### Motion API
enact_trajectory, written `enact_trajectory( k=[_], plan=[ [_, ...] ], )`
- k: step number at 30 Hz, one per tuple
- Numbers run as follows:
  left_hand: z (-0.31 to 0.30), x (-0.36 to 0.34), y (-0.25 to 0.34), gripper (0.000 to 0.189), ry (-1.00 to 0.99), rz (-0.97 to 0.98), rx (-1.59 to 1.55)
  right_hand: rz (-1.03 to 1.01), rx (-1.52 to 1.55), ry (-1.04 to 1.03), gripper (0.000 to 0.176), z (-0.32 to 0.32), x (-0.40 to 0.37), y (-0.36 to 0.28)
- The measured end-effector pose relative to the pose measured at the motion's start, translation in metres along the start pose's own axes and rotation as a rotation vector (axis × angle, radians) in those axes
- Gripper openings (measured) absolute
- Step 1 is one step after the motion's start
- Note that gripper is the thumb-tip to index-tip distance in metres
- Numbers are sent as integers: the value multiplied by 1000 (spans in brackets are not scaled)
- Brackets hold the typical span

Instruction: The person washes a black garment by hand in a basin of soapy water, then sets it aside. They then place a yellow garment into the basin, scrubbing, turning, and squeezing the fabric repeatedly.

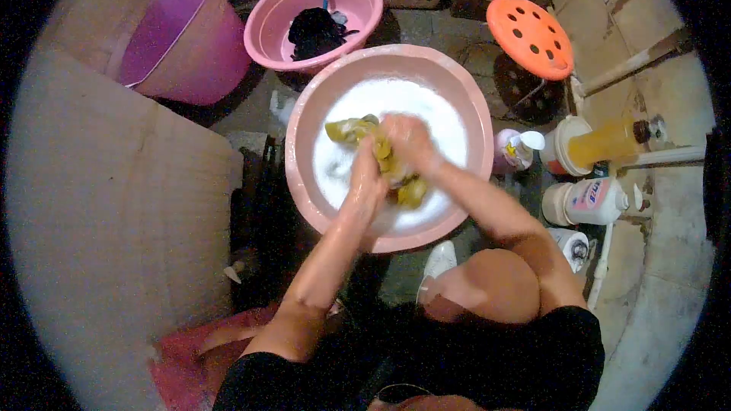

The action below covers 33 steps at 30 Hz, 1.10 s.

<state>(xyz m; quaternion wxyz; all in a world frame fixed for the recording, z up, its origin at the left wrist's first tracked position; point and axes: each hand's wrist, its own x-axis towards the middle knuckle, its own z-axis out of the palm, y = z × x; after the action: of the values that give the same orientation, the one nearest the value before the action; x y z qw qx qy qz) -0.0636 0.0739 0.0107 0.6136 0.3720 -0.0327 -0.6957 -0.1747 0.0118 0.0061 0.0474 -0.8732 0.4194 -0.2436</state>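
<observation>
A large pink basin (304,202) holds water covered in white suds (449,125). Above the suds, a wet yellow-green cloth (411,192) is bunched between both hands. My left hand (368,164) is closed on the middle of the cloth, with one end sticking out to the upper left and another hanging at the lower right. Just to its right, my right hand (409,137) grips the same cloth; its fingers are blurred by motion. The hands are close together, and the cloth hides parts of their fingers.
Behind the basin stands a smaller pink tub (263,27) with black cloth (316,33) inside. A purple bucket (202,57) is at the upper left. To the right are an orange stool (529,38), a pump bottle (516,150) and a white bottle (598,200). Walls flank both sides.
</observation>
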Motion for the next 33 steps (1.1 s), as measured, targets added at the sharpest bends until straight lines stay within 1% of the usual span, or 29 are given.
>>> enact_trajectory(
  k=[1,2,3,4,6,7,8,9,10,11,12,14,15,16,18,19,20,21,22,23,24,25,26,27,28,29,30,32,33],
  plan=[
    [26,-16,7,38,-20,-17,-29,161,-52,-123,24,-8,3,31],
    [42,-26,16,41,-39,-32,-50,280,-95,-282,36,-16,3,38],
    [48,-26,25,45,-70,83,-8,373,-49,-224,42,-28,5,37],
    [48,-24,38,41,-84,177,-12,366,-51,-240,42,-42,8,38],
    [41,-9,66,47,-90,366,223,622,250,64,43,-64,11,36],
    [42,4,72,47,-95,373,221,616,248,69,43,-66,13,43],
    [37,17,74,52,48,425,723,637,300,-8,41,-67,15,50],
    [27,27,72,57,204,452,1225,663,353,-92,44,-65,16,52],
    [22,37,58,56,248,514,1555,662,354,-93,44,-51,12,49],
    [9,54,40,58,172,564,1672,594,234,-79,45,-26,2,44],
    [-7,72,21,59,91,612,1785,526,112,-69,53,-3,-7,39],
    [-36,108,-18,56,-11,428,2172,543,-196,-310,63,30,-15,23],
    [-65,123,-48,55,95,573,1977,526,-260,-169,59,46,-20,15],
    [-70,121,-52,55,80,558,2039,526,-261,-177,59,51,-20,21],
    [-73,123,-54,56,24,478,2111,508,-28,-513,53,60,-21,41],
    [-74,126,-53,56,-17,412,2136,330,-32,-579,42,78,-31,59],
    [-70,129,-48,56,-66,328,2155,331,-40,-576,42,84,-38,77],
    [-66,129,-42,57,-110,246,2161,509,347,-694,36,83,-39,87],
    [-64,129,-37,57,-147,157,2158,599,504,-836,35,83,-36,101],
    [-58,126,-29,57,-165,78,2126,612,518,-941,33,79,-28,110],
    [-44,114,-14,58,-151,31,2035,596,471,-1003,32,74,-18,120],
    [-26,102,3,58,-87,28,1904,563,365,-996,31,63,-3,124],
    [-5,91,18,59,-22,49,1748,519,241,-886,30,40,15,113],
    [-31,146,14,62,-74,44,1897,491,164,-658,29,10,28,88],
    [-11,115,30,56,-53,-34,1089,441,166,-399,28,-15,32,56],
    [11,83,47,50,4,-80,281,339,275,-186,28,-7,24,30],
    [29,65,63,50,2,-79,282,211,361,8,29,0,16,4],
    [37,45,83,49,78,-297,331,113,464,-192,23,-48,25,-70],
    [26,42,76,44,-31,-285,289,115,464,-189,23,-42,21,-74]
  ],
)
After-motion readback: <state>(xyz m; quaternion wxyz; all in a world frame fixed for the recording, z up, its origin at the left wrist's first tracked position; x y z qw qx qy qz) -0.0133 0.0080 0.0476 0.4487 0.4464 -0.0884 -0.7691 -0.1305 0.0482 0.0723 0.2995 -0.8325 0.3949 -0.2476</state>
